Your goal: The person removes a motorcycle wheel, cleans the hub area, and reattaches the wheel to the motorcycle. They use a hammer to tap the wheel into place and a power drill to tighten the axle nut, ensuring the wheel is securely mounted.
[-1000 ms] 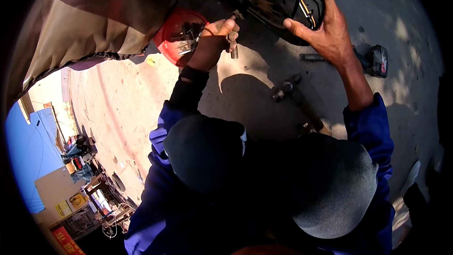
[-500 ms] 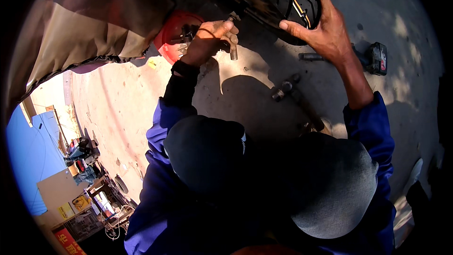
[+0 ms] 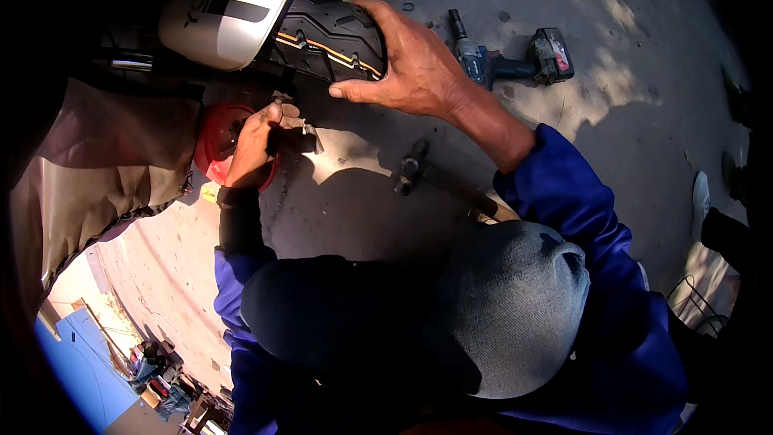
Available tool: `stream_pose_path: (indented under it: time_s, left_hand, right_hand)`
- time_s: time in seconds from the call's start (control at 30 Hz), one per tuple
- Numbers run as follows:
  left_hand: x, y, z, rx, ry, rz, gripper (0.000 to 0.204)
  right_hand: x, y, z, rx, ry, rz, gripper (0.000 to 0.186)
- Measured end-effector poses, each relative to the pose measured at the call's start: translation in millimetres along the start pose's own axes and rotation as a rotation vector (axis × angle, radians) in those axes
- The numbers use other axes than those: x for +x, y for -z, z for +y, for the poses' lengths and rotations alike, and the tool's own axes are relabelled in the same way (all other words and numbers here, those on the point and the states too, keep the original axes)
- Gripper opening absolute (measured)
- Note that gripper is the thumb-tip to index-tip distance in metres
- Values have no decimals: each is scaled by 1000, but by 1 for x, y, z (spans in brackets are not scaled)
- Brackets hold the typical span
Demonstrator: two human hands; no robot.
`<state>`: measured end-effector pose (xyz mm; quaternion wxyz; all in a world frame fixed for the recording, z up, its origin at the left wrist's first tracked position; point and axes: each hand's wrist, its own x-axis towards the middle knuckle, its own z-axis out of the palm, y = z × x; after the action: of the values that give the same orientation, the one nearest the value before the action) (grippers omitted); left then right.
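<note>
A black tire [image 3: 326,28] with orange and white stripes on its tread stands under a silver fender [image 3: 241,0] with yellow and black marks. My right hand [image 3: 419,64] is wrapped over the tread, fingers on the far side and thumb on the near side. Beside the wheel's lower edge, my left hand [image 3: 259,138] is closed on a short metal rod-like piece [image 3: 314,140]; its cylindrical end sticks out past the fingers. Shadow hides its other end near the wheel. Just behind that hand sits a red bowl [image 3: 211,145] with dark metal parts in it.
A hammer [image 3: 409,169] with a wooden handle lies on the concrete between my arms. Farther right lies a cordless impact wrench [image 3: 483,64] with a long socket. A brown cover [image 3: 121,137] hangs at the left. Another person's shoe [image 3: 701,197] shows at the right edge.
My view has shifted up and to the right, so the fender and impact wrench show more fully. Both hands keep their holds; the metal piece now points more to the side.
</note>
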<state>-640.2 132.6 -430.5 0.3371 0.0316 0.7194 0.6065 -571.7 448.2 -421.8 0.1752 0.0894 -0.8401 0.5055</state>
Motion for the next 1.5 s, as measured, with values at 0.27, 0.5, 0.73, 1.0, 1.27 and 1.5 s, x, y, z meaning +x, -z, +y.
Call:
stream_pose_path:
  time_s: [0.27, 0.5, 0.73, 1.0, 1.27, 1.5]
  left_hand:
    - [0, -44, -18, 1354, -329, 716, 24]
    - [-8, -17, -23, 582, -315, 360, 35]
    - [-13, -20, -20, 307, -290, 312, 30]
    - [-6, -22, -28, 231, -297, 292, 33]
    - [-14, -7, -34, 416, -235, 277, 35]
    - [-27, -46, -67, 410, -242, 361, 54]
  right_hand:
    - [-4, -1, 10, -4, 81, 73, 100]
    - [-11, 16, 22, 59, 25, 50, 93]
    - [-86, 77, 150, -608, -238, -226, 81]
    - [-102, 96, 218, -874, -131, -494, 71]
    - [-118, 102, 33, -67, -675, -603, 53]
    - [-129, 41, 6, 611, -763, -667, 44]
